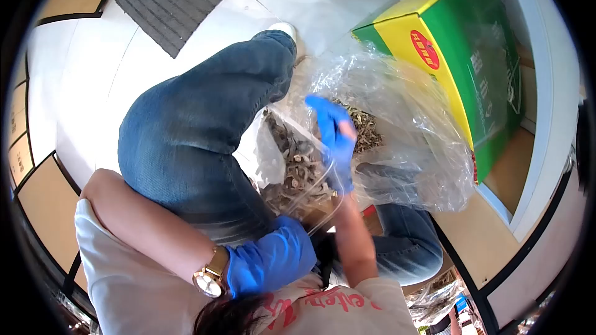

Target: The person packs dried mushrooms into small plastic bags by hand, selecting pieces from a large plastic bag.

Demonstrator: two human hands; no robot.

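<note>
My left hand (279, 253), in a blue glove with a gold watch at the wrist, is curled low at the near edge of a clear plastic bag (268, 162), gripping its rim. Inside that bag lie greyish-brown dried pieces (302, 170). My right hand (335, 141), also blue-gloved, reaches over the bag's right side with fingers apart, and a bit of skin shows at its edge. Just beyond it, a larger clear bag (413, 108) spreads wide around finer dried brown-green bits (366, 127).
A green and yellow carton (478, 74) stands at the right, against a white-framed shelf (534, 167). My jeans-clad legs (186, 130) flank the bags. A grey ribbed mat (177, 0) lies on the pale tiled floor (93, 68). Boxes line the left edge.
</note>
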